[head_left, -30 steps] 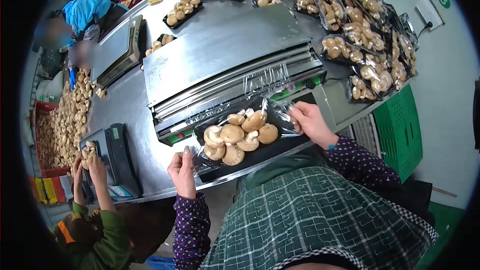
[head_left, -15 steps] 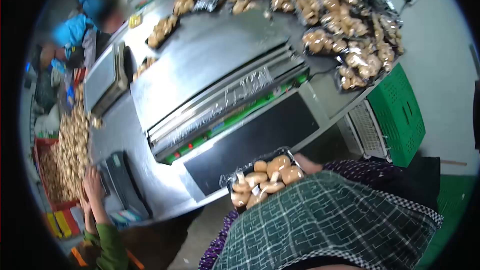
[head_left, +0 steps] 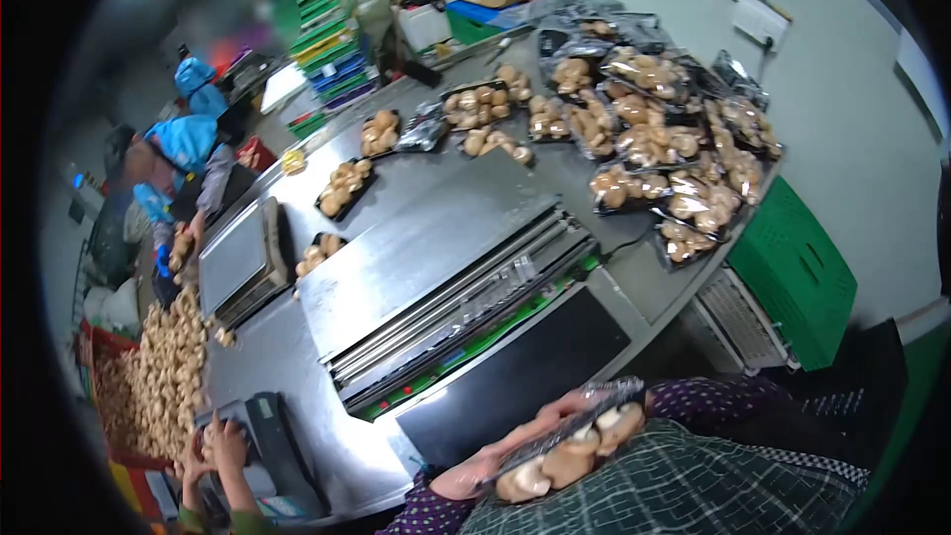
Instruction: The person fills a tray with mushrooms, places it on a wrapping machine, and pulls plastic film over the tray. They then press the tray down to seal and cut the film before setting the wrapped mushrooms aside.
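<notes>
Left hand (head_left: 485, 464) clasping the mushroom tray (head_left: 570, 456), tilted against the apron (head_left: 674, 485)
Right hand mostly hidden — its grip I cannot tell. Ahead, past a black mat (head_left: 515, 376), the metal machine (head_left: 426, 258) stands between hands and mushroom packs (head_left: 475, 107); rightward — a green crate (head_left: 797, 267).

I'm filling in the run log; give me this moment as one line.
left hand: holding mushroom tray | mushroom tray: tilted, mushrooms facing apron | wrapping machine: on table | right hand: unclear
</notes>
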The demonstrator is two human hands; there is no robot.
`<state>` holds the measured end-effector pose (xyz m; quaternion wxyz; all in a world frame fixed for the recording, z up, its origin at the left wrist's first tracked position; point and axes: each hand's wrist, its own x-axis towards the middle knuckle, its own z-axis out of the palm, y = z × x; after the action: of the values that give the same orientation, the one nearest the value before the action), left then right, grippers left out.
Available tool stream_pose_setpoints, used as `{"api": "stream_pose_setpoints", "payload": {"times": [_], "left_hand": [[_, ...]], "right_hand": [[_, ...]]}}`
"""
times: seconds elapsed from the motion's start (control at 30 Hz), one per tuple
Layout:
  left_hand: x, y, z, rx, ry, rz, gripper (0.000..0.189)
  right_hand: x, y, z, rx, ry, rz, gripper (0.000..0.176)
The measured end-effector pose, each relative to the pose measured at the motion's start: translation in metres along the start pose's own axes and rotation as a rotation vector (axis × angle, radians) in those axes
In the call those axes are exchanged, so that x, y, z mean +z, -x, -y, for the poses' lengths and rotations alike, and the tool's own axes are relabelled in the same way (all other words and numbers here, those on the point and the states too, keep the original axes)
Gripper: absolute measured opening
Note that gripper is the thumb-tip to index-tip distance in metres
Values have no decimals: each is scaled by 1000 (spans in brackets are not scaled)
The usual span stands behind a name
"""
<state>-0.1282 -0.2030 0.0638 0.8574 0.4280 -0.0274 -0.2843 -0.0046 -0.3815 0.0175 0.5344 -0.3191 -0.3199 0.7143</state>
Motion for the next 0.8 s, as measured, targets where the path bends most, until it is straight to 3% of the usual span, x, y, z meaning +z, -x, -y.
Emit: {"api": "stream_pose_setpoints", "payload": {"times": [0.03, 0.07, 0.1, 0.13, 0.17, 0.2, 0.27, 0.3, 0.33, 0.4, 0.47, 0.5, 0.53, 0.6, 0.63, 0.7, 0.77, 0.8], "left_hand": [[-3, 3, 10, 8, 155, -66, 93], [-10, 3, 20, 33, 309, -131, 93], [-11, -3, 22, 130, 260, -205, 94], [-18, -9, 29, 166, 341, -219, 88], [-25, -16, 35, 204, 420, -231, 81], [-28, -12, 37, 165, 700, -146, 62], [-34, -24, 28, 342, 219, -439, 62], [-56, -25, 42, 366, 36, -523, 52], [-56, -18, 19, 353, -121, -589, 47], [-75, 5, -10, 483, -407, -789, 39], [-91, 27, -26, 613, -371, -1104, 33], [-94, 34, -28, 658, -437, -1207, 25], [-96, 37, -23, 663, -420, -1231, 25], [-90, 38, -2, 555, -578, -1149, 20], [-88, 35, 14, 528, -439, -1140, 18], [-83, 40, 5, 518, -891, -1201, 20], [-92, 21, -65, 583, -1459, -1229, 27], [-116, 1, -108, 309, -1913, -1173, 30]], "right_hand": [[-29, 22, -36, -105, 220, -254, 36], [-26, 25, -24, -149, -217, -530, 38], [-23, 27, -13, -312, -622, -800, 40], [-28, 33, -31, -384, -417, -930, 37], [-32, 39, -29, -237, 28, -952, 35], [-36, 42, -28, -102, 471, -933, 34], [-65, 36, -20, -151, 410, -1093, 31], [-86, 44, -9, -416, 207, -1194, 31], [-108, 46, 13, -679, -11, -1279, 32], [-62, 18, 111, -1050, -378, -1415, 43], [-119, 48, 99, -1053, -241, -1074, 54], [-117, 33, 103, -924, -234, -1103, 49], [-127, 22, 106, -900, -228, -1090, 49], [-149, 3, 94, -525, -47, -1159, 44], [-158, -12, 104, -564, -60, -1069, 37], [-175, -44, 130, -551, 36, -1044, 37], [-162, -87, 162, -418, 167, -1114, 39], [-162, -106, 169, -346, 217, -1074, 40]]}}
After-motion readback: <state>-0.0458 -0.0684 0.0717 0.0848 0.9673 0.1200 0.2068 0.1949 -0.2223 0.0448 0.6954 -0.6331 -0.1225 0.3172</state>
